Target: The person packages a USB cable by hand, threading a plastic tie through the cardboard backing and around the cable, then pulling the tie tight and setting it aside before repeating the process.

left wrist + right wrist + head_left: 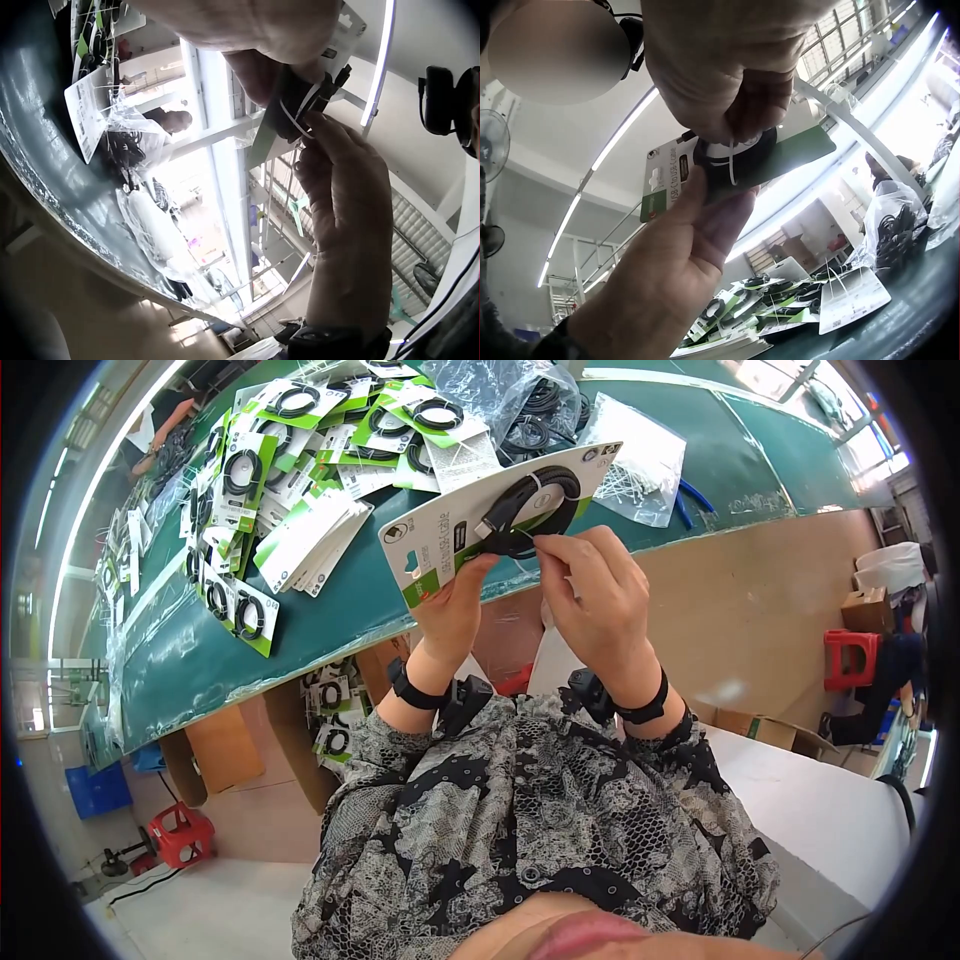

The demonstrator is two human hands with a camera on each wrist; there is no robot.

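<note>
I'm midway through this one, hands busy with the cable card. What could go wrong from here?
The left hand holds the card in the air, so a hard pull might bend it. The right hand pinches the thin white tie by its fingertips; it could slip, leaving the coiled cable loose. The clear bag of white strips lies near the table's front edge; a bump may knock it off.

Open strip of green worktop point(190, 670) along the near left edge, heaped carded cables point(240, 475) blocking beyond, fanned cards point(315, 540) beside them, bag of black cables point(540, 410) behind the held card point(430, 540), bag of white strips point(645, 470) and blue handles point(697, 497) rightward, passage farther right
</note>
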